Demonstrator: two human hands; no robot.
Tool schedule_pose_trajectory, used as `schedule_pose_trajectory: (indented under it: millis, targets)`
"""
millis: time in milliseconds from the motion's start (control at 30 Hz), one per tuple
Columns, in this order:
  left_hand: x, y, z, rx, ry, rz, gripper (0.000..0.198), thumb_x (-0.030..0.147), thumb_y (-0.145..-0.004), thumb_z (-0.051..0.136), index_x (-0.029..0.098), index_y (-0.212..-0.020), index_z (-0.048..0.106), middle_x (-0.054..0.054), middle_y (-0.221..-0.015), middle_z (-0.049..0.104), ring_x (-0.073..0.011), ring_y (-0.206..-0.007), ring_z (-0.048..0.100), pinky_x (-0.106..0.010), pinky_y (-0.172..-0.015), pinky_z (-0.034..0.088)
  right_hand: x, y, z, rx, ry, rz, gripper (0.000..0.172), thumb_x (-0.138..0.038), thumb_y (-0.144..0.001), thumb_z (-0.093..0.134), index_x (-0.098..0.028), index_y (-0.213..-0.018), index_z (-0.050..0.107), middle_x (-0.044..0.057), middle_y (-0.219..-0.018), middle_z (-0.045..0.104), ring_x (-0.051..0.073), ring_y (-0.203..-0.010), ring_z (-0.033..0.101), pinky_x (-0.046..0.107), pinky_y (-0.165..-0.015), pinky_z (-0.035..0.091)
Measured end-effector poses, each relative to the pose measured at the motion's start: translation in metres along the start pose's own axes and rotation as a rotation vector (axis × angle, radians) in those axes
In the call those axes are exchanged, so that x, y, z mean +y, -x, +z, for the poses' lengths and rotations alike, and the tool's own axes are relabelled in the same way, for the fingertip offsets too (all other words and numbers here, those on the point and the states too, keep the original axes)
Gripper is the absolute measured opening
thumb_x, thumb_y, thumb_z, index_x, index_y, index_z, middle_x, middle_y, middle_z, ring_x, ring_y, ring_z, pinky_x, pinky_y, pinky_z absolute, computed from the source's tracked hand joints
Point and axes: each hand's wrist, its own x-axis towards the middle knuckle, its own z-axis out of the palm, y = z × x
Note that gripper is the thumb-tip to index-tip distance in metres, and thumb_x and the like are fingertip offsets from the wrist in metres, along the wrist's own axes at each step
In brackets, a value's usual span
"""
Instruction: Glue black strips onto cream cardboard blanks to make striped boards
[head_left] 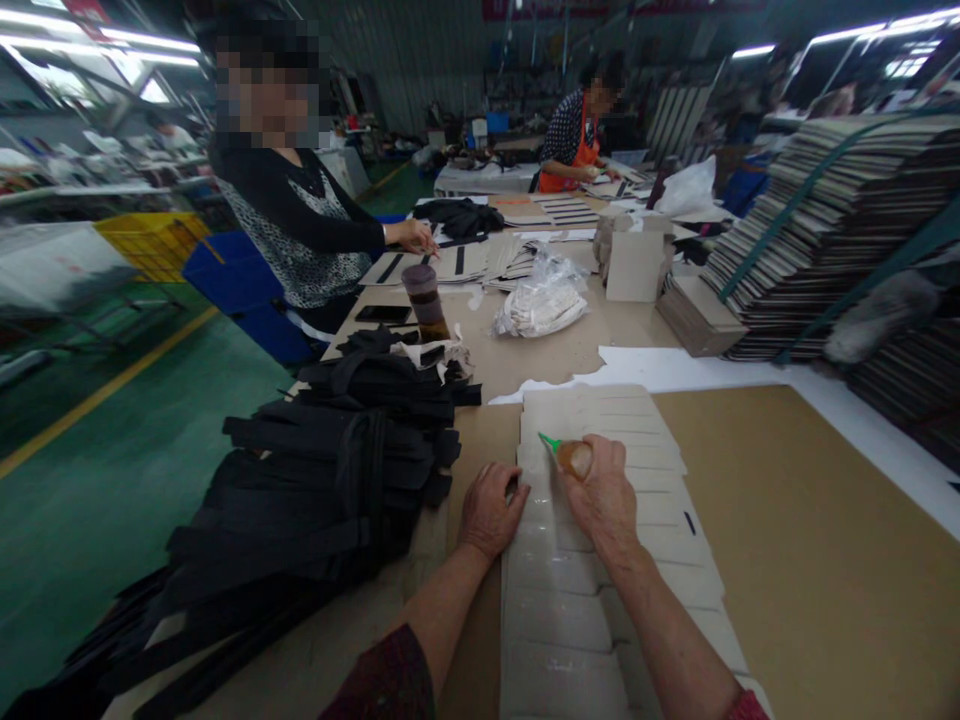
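Note:
My right hand (600, 490) is closed around a small glue bottle (574, 457) with a green nozzle, its tip pointing left over a row of overlapping white card pieces (570, 620) laid out on the table. My left hand (489, 510) rests at the left edge of that row with its fingers curled down onto the cards. The cards lie on a brown board (787, 520) that covers the table in front of me.
A big heap of black straps (330, 480) lies to the left. Beyond are a brown tumbler (426, 300), a phone (383, 314), a plastic bag of white pieces (544, 300) and tall stacks of card sheets (825, 230) on the right. Two other people work at the table farther back.

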Motion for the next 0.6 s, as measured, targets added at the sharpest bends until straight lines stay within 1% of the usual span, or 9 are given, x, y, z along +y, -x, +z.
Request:
schedule_pose_trajectory:
  millis: [133,233,367,467,600]
  targets:
    - [0.0,0.0,0.0,0.0,-0.003,0.002,0.016,0.023,-0.085,0.06,0.022,-0.1,0.059,-0.005,-0.098,0.063,-0.0215,-0.095,0.057,-0.036,-0.085,0.047,-0.003,0.002,0.002,-0.007,-0.004,-0.026,0.035,-0.034,-0.087,0.059,-0.024,-0.117,0.045,0.005,-0.114,0.049,0.018,-0.08,0.06,0.029,-0.063,0.041]
    - [0.0,0.0,0.0,0.002,-0.009,0.008,0.016,0.023,-0.085,0.06,0.022,-0.101,0.059,-0.005,-0.098,0.064,-0.0216,-0.096,0.056,-0.036,-0.087,0.047,0.001,0.003,0.002,0.001,0.012,-0.029,0.034,-0.034,-0.087,0.059,-0.025,-0.117,0.045,0.004,-0.114,0.049,0.018,-0.081,0.059,0.028,-0.062,0.04]
    - [-0.002,0.0,0.001,0.005,-0.013,0.016,0.015,0.023,-0.086,0.059,0.022,-0.101,0.059,-0.005,-0.099,0.064,-0.0217,-0.096,0.056,-0.036,-0.088,0.047,0.015,0.003,-0.006,0.03,0.062,0.04,0.035,-0.036,-0.088,0.058,-0.025,-0.118,0.045,0.005,-0.113,0.048,0.019,-0.081,0.058,0.029,-0.059,0.038]
    - [-0.002,0.0,0.001,0.005,-0.016,0.018,0.014,0.024,-0.086,0.059,0.022,-0.1,0.059,-0.005,-0.098,0.064,-0.0219,-0.096,0.057,-0.036,-0.088,0.047,0.018,0.003,-0.009,0.042,0.073,0.064,0.035,-0.035,-0.087,0.059,-0.024,-0.118,0.046,0.005,-0.112,0.048,0.019,-0.082,0.058,0.029,-0.06,0.037]
    - [-0.002,-0.001,0.001,0.009,-0.022,0.017,0.015,0.023,-0.085,0.06,0.021,-0.101,0.06,-0.005,-0.097,0.064,-0.0218,-0.095,0.057,-0.036,-0.085,0.047,0.013,0.004,-0.003,0.022,0.027,0.012,0.035,-0.034,-0.087,0.059,-0.025,-0.118,0.045,0.004,-0.113,0.048,0.017,-0.08,0.057,0.028,-0.06,0.037]
